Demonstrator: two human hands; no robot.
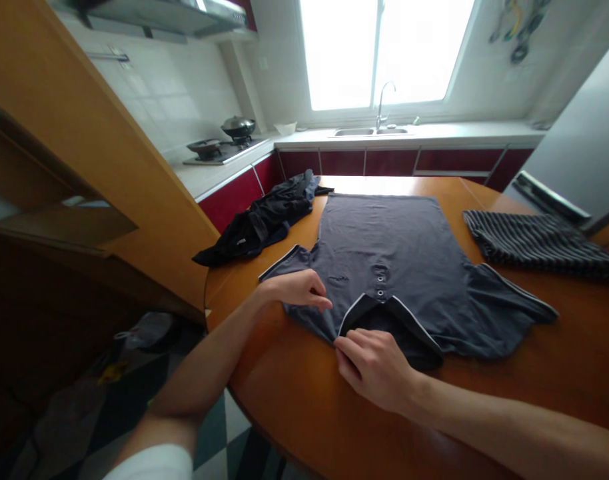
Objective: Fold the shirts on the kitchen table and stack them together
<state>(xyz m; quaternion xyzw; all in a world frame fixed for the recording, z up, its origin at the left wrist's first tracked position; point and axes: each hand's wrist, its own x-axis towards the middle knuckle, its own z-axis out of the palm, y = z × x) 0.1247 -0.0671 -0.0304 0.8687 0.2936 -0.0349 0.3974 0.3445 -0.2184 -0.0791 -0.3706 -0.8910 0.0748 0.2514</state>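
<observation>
A dark grey polo shirt [394, 247] lies spread face up on a round wooden table [509, 393], collar toward me, with white piping on the collar and sleeves. My left hand [297, 289] pinches the shirt's fabric at the shoulder beside the collar. My right hand [377, 363] is closed on the collar's near edge, fingers curled around the cloth. Both hands sit close together at the shirt's near left corner.
A crumpled black garment [264, 220] lies at the table's far left edge. A folded striped garment [539, 243] lies at the right. A wooden cabinet [84, 133] stands left; a counter with sink [372, 131] and stove [224, 148] runs behind.
</observation>
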